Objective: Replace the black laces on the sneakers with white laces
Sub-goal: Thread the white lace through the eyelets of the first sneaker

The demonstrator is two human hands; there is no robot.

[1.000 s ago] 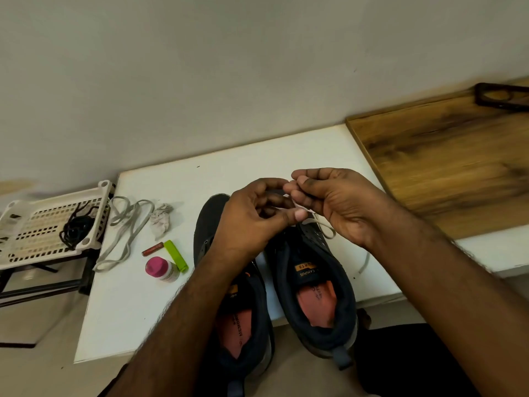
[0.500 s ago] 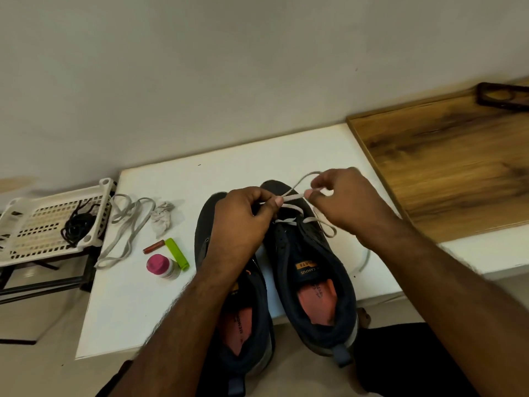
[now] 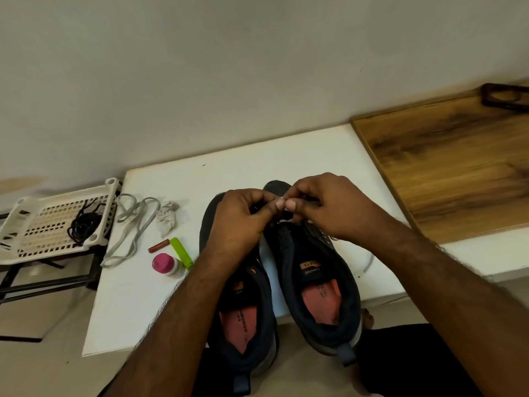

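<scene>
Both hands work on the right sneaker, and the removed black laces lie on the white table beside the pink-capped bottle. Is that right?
Not quite. The head view shows the black laces in the white perforated basket left of the table, not on it. Both hands do work on the right sneaker.

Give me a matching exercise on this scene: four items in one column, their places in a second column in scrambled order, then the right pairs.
Items
1. black laces
2. loose white lace
3. pink-capped bottle
4. both hands

Places
A. lying on its side on the white table, beside the green stick
B. bunched in the white basket left of the table
C. over the front of the right sneaker, pinching a lace
D. spread on the table's left edge, beside the crumpled tissue

Pairs: 1-B, 2-D, 3-A, 4-C
</scene>
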